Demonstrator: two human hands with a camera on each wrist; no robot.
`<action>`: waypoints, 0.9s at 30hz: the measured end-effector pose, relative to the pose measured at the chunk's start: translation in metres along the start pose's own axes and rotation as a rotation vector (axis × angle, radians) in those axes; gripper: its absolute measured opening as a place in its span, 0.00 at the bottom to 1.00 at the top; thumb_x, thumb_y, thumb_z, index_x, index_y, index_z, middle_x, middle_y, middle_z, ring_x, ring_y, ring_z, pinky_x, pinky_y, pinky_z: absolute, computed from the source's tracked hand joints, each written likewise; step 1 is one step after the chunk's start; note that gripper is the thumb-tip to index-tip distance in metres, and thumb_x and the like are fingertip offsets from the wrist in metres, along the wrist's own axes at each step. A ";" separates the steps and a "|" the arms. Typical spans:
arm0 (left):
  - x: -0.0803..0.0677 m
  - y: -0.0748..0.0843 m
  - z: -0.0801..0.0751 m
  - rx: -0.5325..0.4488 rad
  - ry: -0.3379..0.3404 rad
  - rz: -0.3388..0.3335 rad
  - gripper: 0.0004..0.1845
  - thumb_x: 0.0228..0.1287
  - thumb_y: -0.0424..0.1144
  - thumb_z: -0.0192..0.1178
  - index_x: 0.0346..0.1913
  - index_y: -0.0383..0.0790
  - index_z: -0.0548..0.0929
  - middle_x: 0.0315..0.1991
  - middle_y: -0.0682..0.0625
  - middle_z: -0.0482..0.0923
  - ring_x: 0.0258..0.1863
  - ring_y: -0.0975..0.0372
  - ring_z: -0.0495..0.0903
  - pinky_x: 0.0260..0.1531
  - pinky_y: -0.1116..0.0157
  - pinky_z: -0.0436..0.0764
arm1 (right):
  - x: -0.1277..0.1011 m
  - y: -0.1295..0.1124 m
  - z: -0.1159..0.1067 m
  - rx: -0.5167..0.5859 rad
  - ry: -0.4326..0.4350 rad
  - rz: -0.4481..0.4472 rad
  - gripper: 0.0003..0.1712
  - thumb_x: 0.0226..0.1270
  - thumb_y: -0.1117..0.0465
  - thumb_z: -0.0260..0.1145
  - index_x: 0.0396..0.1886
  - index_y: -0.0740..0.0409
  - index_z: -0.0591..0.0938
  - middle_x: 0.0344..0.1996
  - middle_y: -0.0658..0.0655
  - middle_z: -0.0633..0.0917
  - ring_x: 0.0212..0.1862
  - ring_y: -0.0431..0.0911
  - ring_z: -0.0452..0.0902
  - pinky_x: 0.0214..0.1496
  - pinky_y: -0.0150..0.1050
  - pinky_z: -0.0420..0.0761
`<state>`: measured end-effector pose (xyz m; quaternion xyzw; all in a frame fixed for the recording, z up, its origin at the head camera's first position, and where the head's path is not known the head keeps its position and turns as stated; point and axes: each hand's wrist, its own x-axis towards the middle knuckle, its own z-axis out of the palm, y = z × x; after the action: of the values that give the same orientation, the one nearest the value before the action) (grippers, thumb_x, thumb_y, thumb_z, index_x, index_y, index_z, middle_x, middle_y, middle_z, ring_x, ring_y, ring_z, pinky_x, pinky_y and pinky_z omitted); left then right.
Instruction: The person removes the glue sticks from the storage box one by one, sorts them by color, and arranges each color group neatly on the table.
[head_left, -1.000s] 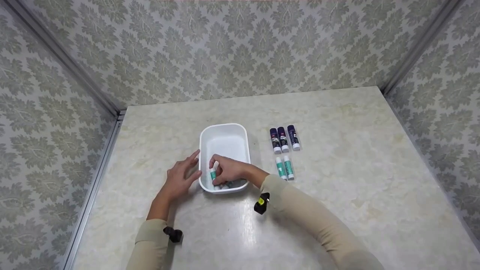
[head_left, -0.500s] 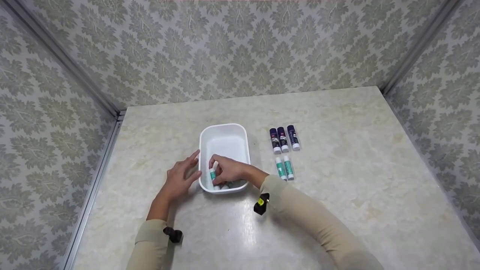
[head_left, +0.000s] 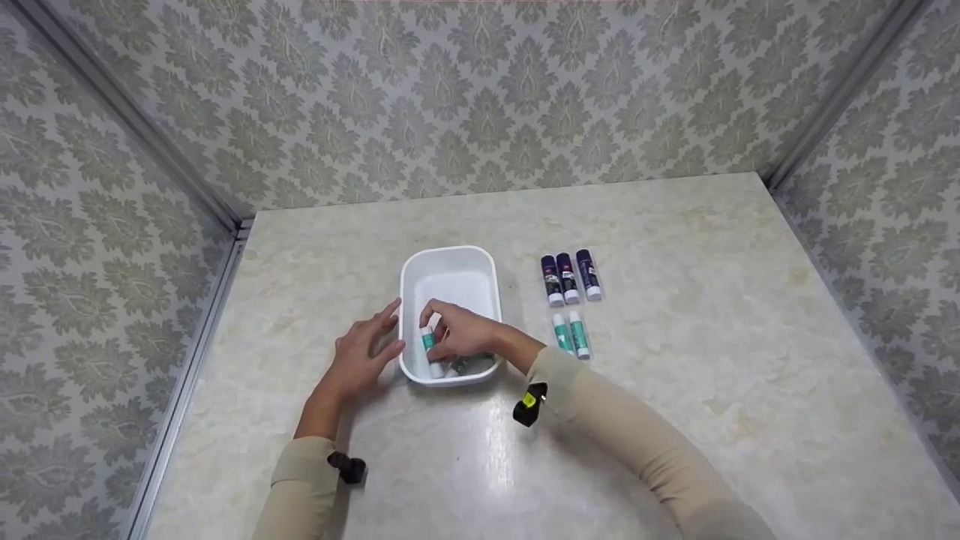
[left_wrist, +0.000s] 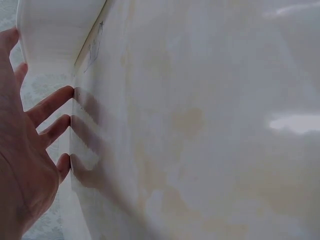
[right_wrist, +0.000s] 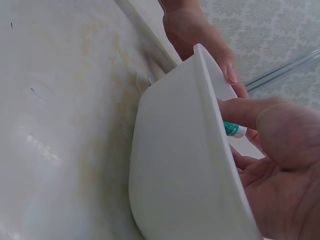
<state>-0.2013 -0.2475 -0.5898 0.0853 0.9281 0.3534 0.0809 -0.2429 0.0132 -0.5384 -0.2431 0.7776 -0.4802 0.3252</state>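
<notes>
My right hand (head_left: 463, 331) reaches into the white plastic tray (head_left: 486, 271) and pinches a green-and-white glue stick (head_left: 428, 341) by the tray's left side. In the right wrist view, one end of this glue stick (right_wrist: 234, 129) shows beyond my thumb, behind the tray wall (right_wrist: 172, 150). More small white-ended items lie at the tray's near end, partly hidden under the hand. My left hand (head_left: 363, 352) is spread along the left outside of the tray, thumb and a fingertip at the rim. In the left wrist view, other fingertips of the left hand (left_wrist: 30, 135) touch the tabletop.
Right of the tray, three dark purple glue sticks (head_left: 568, 279) lie in a row on the marbled table (head_left: 675, 300). Two green-and-white glue sticks (head_left: 577, 335) lie just nearer, beside my right sleeve (head_left: 630, 427). A patterned wall (head_left: 480, 97) stands behind the table.
My right hand has lifted slightly and shifted a little away from me with the glue stick, uncovering more of the tray's near end. The left hand stays in place.
</notes>
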 end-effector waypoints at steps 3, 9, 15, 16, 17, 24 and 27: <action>0.000 0.001 0.000 0.001 -0.002 0.004 0.43 0.81 0.66 0.61 0.92 0.66 0.59 0.85 0.46 0.75 0.82 0.43 0.70 0.77 0.33 0.59 | -0.005 -0.001 -0.002 -0.004 0.015 -0.011 0.27 0.74 0.70 0.77 0.64 0.59 0.74 0.40 0.52 0.83 0.34 0.39 0.82 0.37 0.29 0.83; 0.000 0.001 0.000 -0.002 -0.002 -0.003 0.44 0.80 0.68 0.60 0.92 0.67 0.58 0.86 0.46 0.74 0.83 0.44 0.69 0.79 0.33 0.57 | -0.015 -0.005 -0.009 0.006 0.026 -0.036 0.27 0.74 0.70 0.77 0.66 0.58 0.75 0.42 0.52 0.82 0.37 0.41 0.81 0.39 0.31 0.85; 0.000 0.000 0.000 0.000 0.009 0.009 0.43 0.81 0.67 0.60 0.92 0.66 0.59 0.85 0.46 0.75 0.84 0.42 0.68 0.78 0.32 0.58 | -0.024 -0.005 -0.014 0.016 0.040 -0.066 0.26 0.76 0.70 0.75 0.69 0.58 0.79 0.45 0.57 0.86 0.37 0.41 0.82 0.39 0.32 0.85; 0.000 -0.001 0.000 0.003 0.014 0.016 0.43 0.81 0.65 0.61 0.92 0.64 0.60 0.85 0.45 0.75 0.84 0.42 0.69 0.78 0.31 0.58 | -0.025 -0.005 -0.015 0.012 0.043 -0.073 0.26 0.76 0.70 0.74 0.69 0.58 0.80 0.45 0.58 0.87 0.38 0.40 0.83 0.38 0.32 0.85; 0.000 -0.001 0.000 0.006 0.020 0.023 0.43 0.81 0.64 0.61 0.92 0.63 0.60 0.84 0.45 0.76 0.84 0.41 0.69 0.77 0.31 0.59 | -0.026 -0.005 -0.016 0.007 0.047 -0.081 0.26 0.76 0.70 0.74 0.70 0.59 0.80 0.46 0.59 0.88 0.37 0.40 0.83 0.38 0.31 0.85; 0.001 0.000 0.000 0.010 0.022 0.025 0.43 0.81 0.64 0.60 0.92 0.62 0.61 0.84 0.45 0.76 0.84 0.41 0.69 0.76 0.32 0.61 | -0.036 -0.003 -0.026 -0.007 0.062 -0.117 0.26 0.77 0.69 0.73 0.72 0.60 0.82 0.49 0.65 0.89 0.37 0.40 0.84 0.38 0.31 0.86; 0.001 0.000 -0.001 0.007 0.012 0.016 0.43 0.81 0.66 0.60 0.92 0.63 0.60 0.85 0.45 0.75 0.85 0.41 0.68 0.77 0.32 0.60 | -0.042 -0.003 -0.031 -0.017 0.069 -0.108 0.26 0.78 0.68 0.73 0.73 0.59 0.82 0.51 0.67 0.89 0.39 0.40 0.85 0.41 0.31 0.87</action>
<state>-0.2027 -0.2477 -0.5895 0.0908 0.9290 0.3515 0.0720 -0.2377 0.0595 -0.5142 -0.2709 0.7780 -0.4987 0.2696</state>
